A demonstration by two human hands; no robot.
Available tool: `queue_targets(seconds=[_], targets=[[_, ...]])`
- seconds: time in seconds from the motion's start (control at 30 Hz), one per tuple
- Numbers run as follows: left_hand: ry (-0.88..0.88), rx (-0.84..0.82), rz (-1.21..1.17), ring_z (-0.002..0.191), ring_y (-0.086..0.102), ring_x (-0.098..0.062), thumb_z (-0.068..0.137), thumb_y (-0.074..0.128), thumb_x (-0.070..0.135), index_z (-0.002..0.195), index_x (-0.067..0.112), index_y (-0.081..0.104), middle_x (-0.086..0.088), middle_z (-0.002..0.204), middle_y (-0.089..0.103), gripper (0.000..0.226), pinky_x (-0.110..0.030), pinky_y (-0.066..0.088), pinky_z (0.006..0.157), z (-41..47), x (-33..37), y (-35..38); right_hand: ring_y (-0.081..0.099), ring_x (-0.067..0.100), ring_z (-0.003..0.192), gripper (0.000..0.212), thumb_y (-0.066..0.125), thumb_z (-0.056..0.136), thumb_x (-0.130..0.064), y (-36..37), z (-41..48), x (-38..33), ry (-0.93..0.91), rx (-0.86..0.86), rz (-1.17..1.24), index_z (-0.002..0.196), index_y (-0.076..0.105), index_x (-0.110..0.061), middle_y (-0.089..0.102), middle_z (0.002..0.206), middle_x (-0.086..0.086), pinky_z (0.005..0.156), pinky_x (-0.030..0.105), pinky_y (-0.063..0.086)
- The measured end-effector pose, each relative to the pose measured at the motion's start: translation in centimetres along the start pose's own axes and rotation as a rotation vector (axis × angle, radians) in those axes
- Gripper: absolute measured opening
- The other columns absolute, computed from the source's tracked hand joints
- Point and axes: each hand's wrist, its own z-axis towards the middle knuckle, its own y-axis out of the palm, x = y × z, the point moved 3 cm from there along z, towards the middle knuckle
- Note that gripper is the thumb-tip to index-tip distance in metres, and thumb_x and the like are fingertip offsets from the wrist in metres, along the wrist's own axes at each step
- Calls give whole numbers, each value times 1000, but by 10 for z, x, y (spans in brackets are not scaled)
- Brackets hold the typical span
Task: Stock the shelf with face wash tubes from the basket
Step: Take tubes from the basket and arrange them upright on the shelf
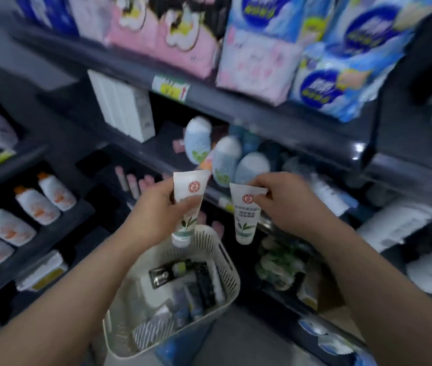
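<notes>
I hold one white face wash tube in each hand, cap end down, above the basket. My left hand (156, 207) grips the left tube (189, 188) round its middle. My right hand (286, 204) pinches the right tube (245, 220) near its flat crimped top. Both tubes carry a red round logo and a green leaf print. Below them the cream slotted basket (229, 262) holds several more tubes and dark packets. The dark shelf (236, 196) lies just beyond my hands, with pale blue and white tubes (225, 159) standing on it.
White bottles with orange caps (35, 204) fill the lower left shelves. A white box (125, 107) stands on the middle shelf. Pink and blue soft packs (257, 48) sit on the top shelf. Green packets (278, 260) lie at the lower right, beside the basket.
</notes>
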Motion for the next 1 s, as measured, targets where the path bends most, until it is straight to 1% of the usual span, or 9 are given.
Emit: queue_targets(seconds=[0.13, 0.2, 0.33, 0.4, 0.47, 0.63, 0.8, 0.9, 1.0], targets=[[140, -28, 75, 75, 62, 0, 89, 61, 34, 101, 27, 63, 14, 85, 67, 13, -12, 42, 58, -7, 91, 13, 54, 13, 79, 16, 59, 89, -16, -88, -49, 7, 3, 98, -43, 102, 67, -19, 62, 87, -3, 69, 23, 37], [203, -32, 88, 70, 58, 4, 90, 58, 37, 99, 26, 64, 14, 81, 66, 15, -14, 40, 58, -15, 135, 27, 52, 8, 70, 13, 60, 88, -18, -130, -79, 17, 1, 160, -67, 97, 68, -21, 58, 78, -8, 61, 21, 37], [312, -57, -11, 81, 64, -5, 86, 64, 38, 101, 31, 63, 10, 92, 71, 17, -30, 50, 76, -37, 214, 71, 50, -5, 62, 12, 58, 89, -18, -212, -152, 49, 20, 243, -97, 95, 67, -23, 57, 74, -16, 52, 10, 34], [365, -96, -65, 75, 66, -8, 78, 69, 43, 96, 32, 65, 9, 88, 73, 21, -34, 53, 72, -51, 253, 100, 51, -5, 61, 11, 58, 90, -18, -251, -194, 70, 53, 282, -91, 93, 67, -24, 60, 76, -17, 53, 11, 35], [406, -137, -70, 69, 66, -5, 75, 72, 44, 93, 32, 67, 10, 84, 74, 22, -33, 52, 65, -64, 290, 131, 51, -3, 61, 10, 59, 89, -17, -286, -232, 92, 101, 317, -108, 90, 66, -25, 60, 77, -17, 54, 15, 35], [497, -225, -108, 74, 67, -2, 80, 74, 30, 100, 25, 69, 12, 87, 73, 21, -20, 51, 64, -98, 378, 209, 55, 8, 65, 13, 61, 85, -11, -357, -315, 151, 224, 440, -133, 88, 67, -23, 62, 76, -10, 58, 23, 42], [556, -348, -173, 79, 70, -16, 81, 73, 31, 94, 29, 70, 9, 84, 74, 14, -40, 59, 73, -117, 453, 279, 57, 2, 66, 15, 61, 82, -10, -405, -379, 211, 341, 577, -218, 89, 70, -20, 63, 75, -14, 55, 20, 41], [578, -401, -179, 68, 69, -8, 79, 75, 30, 89, 26, 71, 8, 78, 73, 11, -32, 59, 60, -121, 488, 315, 57, 0, 64, 16, 60, 83, -9, -426, -404, 241, 421, 629, -238, 91, 70, -19, 65, 78, -10, 54, 18, 41], [592, -429, -176, 73, 70, -13, 76, 78, 28, 87, 24, 72, 8, 78, 73, 13, -31, 58, 68, -121, 515, 348, 58, 2, 69, 17, 59, 85, -8, -440, -420, 264, 487, 662, -233, 93, 69, -19, 64, 83, -8, 56, 19, 44]])
